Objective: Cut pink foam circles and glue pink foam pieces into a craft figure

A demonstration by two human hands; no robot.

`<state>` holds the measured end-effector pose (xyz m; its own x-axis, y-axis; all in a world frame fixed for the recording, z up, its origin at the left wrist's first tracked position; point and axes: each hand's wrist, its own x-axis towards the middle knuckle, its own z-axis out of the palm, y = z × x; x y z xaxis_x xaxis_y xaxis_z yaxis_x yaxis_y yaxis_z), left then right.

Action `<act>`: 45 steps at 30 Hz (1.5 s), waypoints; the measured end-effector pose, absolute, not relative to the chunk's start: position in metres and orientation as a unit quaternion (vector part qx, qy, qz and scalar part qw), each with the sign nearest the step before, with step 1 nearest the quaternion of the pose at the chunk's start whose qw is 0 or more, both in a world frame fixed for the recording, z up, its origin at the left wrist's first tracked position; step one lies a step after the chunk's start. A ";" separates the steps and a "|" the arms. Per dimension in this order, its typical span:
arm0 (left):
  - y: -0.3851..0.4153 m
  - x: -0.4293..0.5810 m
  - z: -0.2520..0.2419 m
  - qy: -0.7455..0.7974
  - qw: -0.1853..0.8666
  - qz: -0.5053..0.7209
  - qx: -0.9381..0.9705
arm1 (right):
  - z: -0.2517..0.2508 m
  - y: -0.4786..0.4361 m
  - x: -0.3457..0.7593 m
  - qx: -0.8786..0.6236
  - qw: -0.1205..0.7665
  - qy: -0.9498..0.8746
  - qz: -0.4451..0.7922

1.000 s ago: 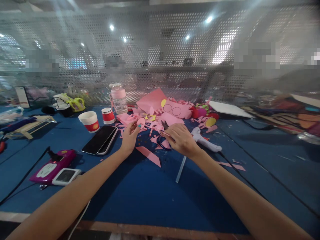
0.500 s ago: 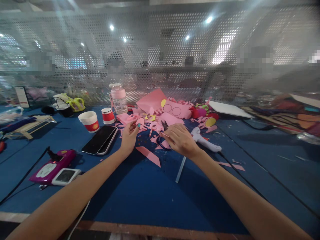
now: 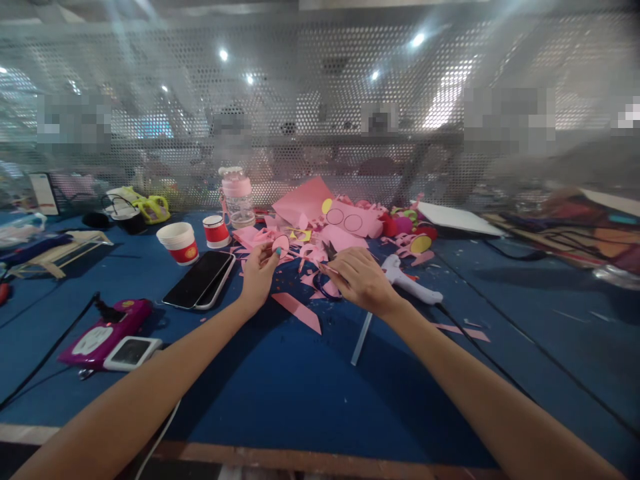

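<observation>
My left hand pinches a pink paper circle with a dark outline between thumb and fingers. To its right, my right hand is closed around scissors. Their dark blades show above the fingers, while most of the handles is hidden by the hand. The blades are apart from the circle. Between and behind both hands lie many pink paper scraps. A pink strip lies on the blue table just in front of them. A pink sheet with two drawn circles rests behind my right hand.
A white glue gun and a clear glue stick lie near my right forearm. On the left are phones, paper cups, a pink-lidded bottle and a purple power strip. A perforated metal screen stands behind.
The paper circle in my left hand has shifted very slightly to the right. My right hand and the scissors look the same.
</observation>
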<state>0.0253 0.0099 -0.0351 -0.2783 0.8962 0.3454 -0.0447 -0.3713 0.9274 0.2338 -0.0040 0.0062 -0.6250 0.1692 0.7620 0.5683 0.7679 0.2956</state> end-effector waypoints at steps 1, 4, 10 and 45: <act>0.009 0.025 -0.035 0.437 0.351 0.669 0.487 | 0.006 -0.004 0.234 -0.214 0.378 -0.862 -0.262; 0.009 0.025 -0.034 0.435 0.350 0.671 0.487 | 0.006 -0.005 0.234 -0.213 0.379 -0.863 -0.258; 0.010 0.025 -0.034 0.431 0.343 0.679 0.485 | 0.007 -0.005 0.234 -0.209 0.376 -0.863 -0.265; 0.012 0.022 -0.031 0.445 0.351 0.665 0.486 | 0.022 -0.009 0.246 -0.180 0.309 -0.830 -0.427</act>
<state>0.0215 0.0117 -0.0313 -0.2801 0.9003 0.3333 -0.0338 -0.3562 0.9338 0.2462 -0.0087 0.0224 -0.7444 0.0343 0.6668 0.5626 0.5699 0.5988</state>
